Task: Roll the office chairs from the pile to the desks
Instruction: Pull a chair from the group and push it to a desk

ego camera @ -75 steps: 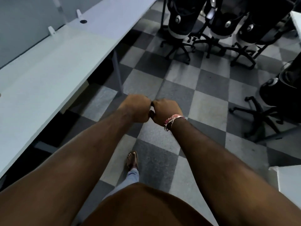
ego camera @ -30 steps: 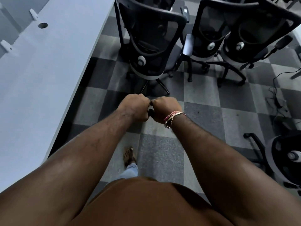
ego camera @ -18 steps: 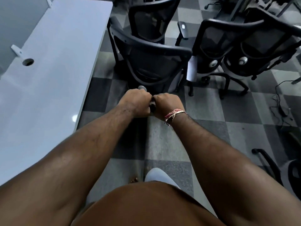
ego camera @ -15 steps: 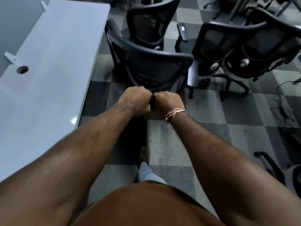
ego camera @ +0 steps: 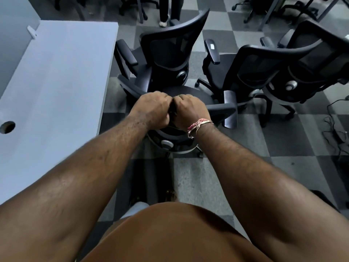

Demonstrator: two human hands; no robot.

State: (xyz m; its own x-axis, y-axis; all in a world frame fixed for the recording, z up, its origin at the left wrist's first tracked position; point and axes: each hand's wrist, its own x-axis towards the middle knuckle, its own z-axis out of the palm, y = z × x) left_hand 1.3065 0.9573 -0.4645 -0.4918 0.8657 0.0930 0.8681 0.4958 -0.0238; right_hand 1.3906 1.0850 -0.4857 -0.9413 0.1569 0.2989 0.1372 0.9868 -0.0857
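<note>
Head view looks down over a checkered carpet floor [ego camera: 294, 140], much of it covered by the person's forearms and the brown shirt [ego camera: 170, 237] filling the bottom edge. On the left a pale surface [ego camera: 56, 87] runs out of frame, with a round cable hole [ego camera: 7, 127] partly cut off at its edge. Black mesh office chairs stand bunched ahead. The nearest chair [ego camera: 217, 110] sits right under the hands, beside the surface's corner; its backrest is mostly hidden by the fists, with an armrest and a round knob below showing. A second chair [ego camera: 170, 50] stands just behind it, touching or nearly so. Two more chairs [ego camera: 283, 69] overlap to the right, the far one cropped by the frame. Legs of another person [ego camera: 170, 10] show at the top, cut off above the shins. Cables [ego camera: 338, 127] lie on the floor at far right.

Both arms reach straight forward, fists side by side and touching. The left hand [ego camera: 153, 108] and right hand [ego camera: 190, 110] have fingers curled tight over the top of the nearest chair's back; the grip itself is hidden beneath the knuckles. A bracelet [ego camera: 200, 124] circles the right wrist.
</note>
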